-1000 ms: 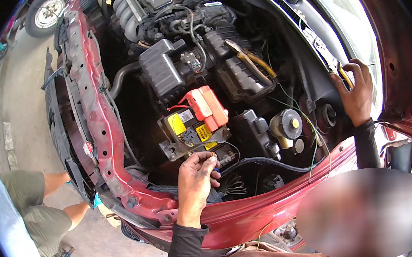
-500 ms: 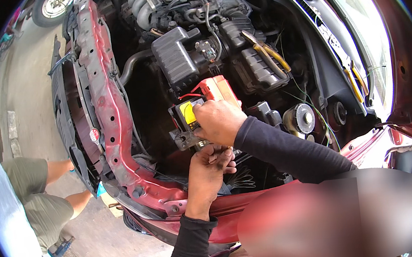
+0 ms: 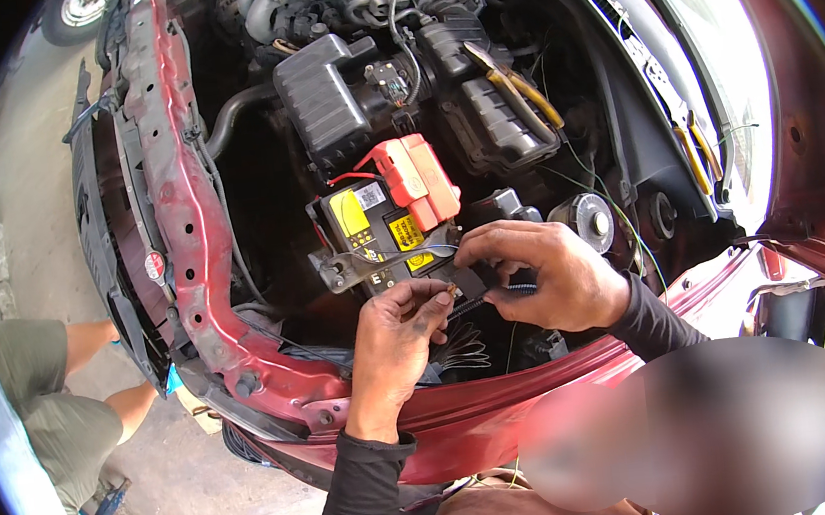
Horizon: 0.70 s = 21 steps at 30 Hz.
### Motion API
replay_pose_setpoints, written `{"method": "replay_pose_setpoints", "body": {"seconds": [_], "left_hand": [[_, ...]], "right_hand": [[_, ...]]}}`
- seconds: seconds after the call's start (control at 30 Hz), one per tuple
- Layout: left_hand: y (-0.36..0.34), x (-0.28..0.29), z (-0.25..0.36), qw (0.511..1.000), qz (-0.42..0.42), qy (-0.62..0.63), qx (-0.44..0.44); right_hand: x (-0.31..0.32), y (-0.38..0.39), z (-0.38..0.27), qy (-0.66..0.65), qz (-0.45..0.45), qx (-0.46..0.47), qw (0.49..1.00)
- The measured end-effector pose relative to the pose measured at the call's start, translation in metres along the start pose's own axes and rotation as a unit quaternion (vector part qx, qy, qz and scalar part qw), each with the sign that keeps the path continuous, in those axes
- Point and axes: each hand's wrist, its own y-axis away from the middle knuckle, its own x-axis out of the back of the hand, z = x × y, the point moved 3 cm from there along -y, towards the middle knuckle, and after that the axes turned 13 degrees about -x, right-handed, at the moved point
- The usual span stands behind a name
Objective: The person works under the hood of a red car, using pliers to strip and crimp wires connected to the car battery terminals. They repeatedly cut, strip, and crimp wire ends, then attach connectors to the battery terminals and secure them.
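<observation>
Left hand [image 3: 394, 348]: lower middle of the frame, thumb and forefinger pinched together on a small coppery bit [image 3: 452, 291].
Right hand [image 3: 560, 277]: just right of center, fingers curled, thumb and fingertips around a small black block [image 3: 468, 283].
Black block: between the two hands, just beside the coppery bit; whether they touch is hard to tell.
Ribbed tube [image 3: 470, 308]: below the block, running behind the right hand's fingers.
Loose wires [image 3: 462, 350]: a thin, pale bunch just below the tube.
Battery [image 3: 384, 222]: above the hands, black with yellow labels.
Metal bracket [image 3: 338, 271]: across the battery's near end.
Red cover [image 3: 423, 181]: over the battery's right side, a red wire at its left.
Black box [image 3: 327, 95]: above the battery, toward the upper middle.
Yellow-handled pliers [image 3: 523, 95]: lying on another black case [image 3: 500, 133], right of the black box.
Second pliers [image 3: 698, 155]: at right, near the windshield [image 3: 711, 35].
Green wire [image 3: 631, 229]: hanging right of center, near a round cap [image 3: 592, 223].
Car body [image 3: 187, 196]: red, edging the engine bay at left and below.
Bystander [image 3: 25, 374]: at the left edge, in olive shorts.
Wheel [image 3: 83, 9]: upper left, on the floor [image 3: 38, 186].
</observation>
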Motion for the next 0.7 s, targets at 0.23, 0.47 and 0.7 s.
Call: {"method": "replay_pose_setpoints", "body": {"seconds": [0.23,0.47,0.7], "left_hand": [[0.0,0.0,0.002,1.0,0.001,-0.023,0.009],[0.0,-0.001,0.003,0.999,0.0,-0.041,0.02],[0.001,-0.002,0.005,0.999,-0.006,-0.048,0.022]], "right_hand": [[-0.005,-0.002,0.023,-0.07,-0.037,-0.042,0.996],[-0.007,-0.005,0.028,-0.109,-0.049,-0.033,0.992],[-0.004,-0.003,0.027,-0.064,-0.05,0.014,0.997]]}}
